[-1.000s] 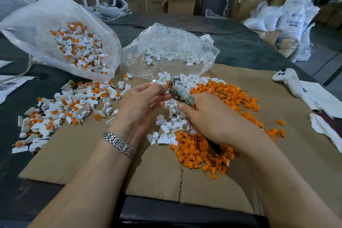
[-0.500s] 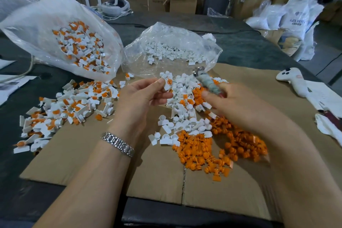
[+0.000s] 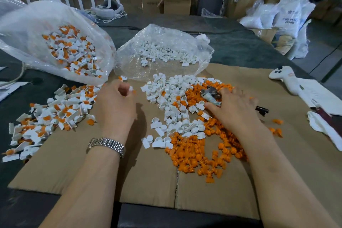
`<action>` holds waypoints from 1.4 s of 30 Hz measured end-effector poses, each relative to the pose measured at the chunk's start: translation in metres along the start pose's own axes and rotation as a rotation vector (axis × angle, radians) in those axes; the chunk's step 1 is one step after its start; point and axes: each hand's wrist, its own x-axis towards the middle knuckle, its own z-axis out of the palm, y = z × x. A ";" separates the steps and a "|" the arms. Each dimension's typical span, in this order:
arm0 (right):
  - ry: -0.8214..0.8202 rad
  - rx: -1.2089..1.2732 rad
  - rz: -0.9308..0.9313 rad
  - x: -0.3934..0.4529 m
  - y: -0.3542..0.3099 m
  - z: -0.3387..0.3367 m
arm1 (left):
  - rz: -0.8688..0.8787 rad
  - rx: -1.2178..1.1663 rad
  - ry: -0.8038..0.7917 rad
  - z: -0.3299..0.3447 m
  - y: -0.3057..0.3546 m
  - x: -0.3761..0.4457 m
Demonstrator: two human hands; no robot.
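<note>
My left hand (image 3: 114, 105), with a metal watch on the wrist, has its fingers curled and pinches a small white-and-orange piece (image 3: 130, 89) at the fingertips, just right of the heap of assembled white-and-orange pieces (image 3: 55, 113). My right hand (image 3: 235, 107) grips a small metal tool with a taped handle (image 3: 211, 96) and rests low on the orange plugs (image 3: 194, 155), its fingers spread over them. Loose white caps (image 3: 172, 111) lie heaped between my two hands. All of this sits on a flattened cardboard sheet (image 3: 92, 164).
At the back left lies a clear bag of assembled pieces (image 3: 72, 52), and behind the caps a clear bag of white caps (image 3: 162, 52). To the right are a white controller (image 3: 283, 77), papers (image 3: 318, 96), a white cloth (image 3: 323, 127) and a small black object (image 3: 261, 110).
My left hand has moved left and down toward the assembled heap with its piece. My right hand, still gripping the tool, has dropped to the right onto the orange plugs.
</note>
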 end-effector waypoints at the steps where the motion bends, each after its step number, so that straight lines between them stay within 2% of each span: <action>1: 0.007 0.027 -0.008 -0.001 0.001 0.000 | 0.013 0.074 0.013 0.001 -0.001 0.001; 3: 0.067 0.114 -0.058 -0.003 0.002 -0.003 | 0.052 0.137 0.002 0.002 0.000 0.001; 5: 0.166 0.185 -0.176 -0.005 0.000 -0.006 | 0.129 0.086 -0.049 0.002 0.004 -0.002; 8: 0.131 0.244 -0.301 -0.011 -0.009 -0.007 | 0.175 -0.024 -0.265 0.003 0.008 -0.007; 11: 0.053 0.154 -0.314 -0.014 -0.017 -0.004 | 0.135 -0.089 -0.453 0.001 0.010 -0.009; 15: 0.095 -0.002 -0.294 -0.016 -0.023 -0.003 | 0.172 -0.021 -0.610 0.004 0.009 -0.009; 19: 0.136 -0.145 -0.292 -0.017 -0.029 0.003 | 0.223 0.002 -0.658 0.006 0.009 -0.013; 21: 0.164 -0.120 -0.305 -0.015 -0.027 0.005 | 0.263 -0.007 -0.661 0.007 0.010 -0.016; 25: 0.202 0.158 -0.323 -0.010 -0.022 0.000 | 0.289 -0.039 -0.642 0.010 0.013 -0.020; 28: 0.205 0.598 -0.324 -0.014 -0.024 -0.003 | 0.233 -0.154 -0.585 0.010 0.014 -0.020; 31: 0.109 0.918 -0.271 -0.019 -0.025 -0.006 | 0.119 -0.351 -0.595 0.006 0.016 -0.020; 38: -0.053 1.098 -0.318 -0.024 -0.027 -0.012 | -0.061 -0.630 -0.728 0.007 0.018 -0.021; 42: -0.079 1.125 -0.342 -0.026 -0.029 -0.014 | -0.261 -0.931 -0.829 0.006 0.020 -0.020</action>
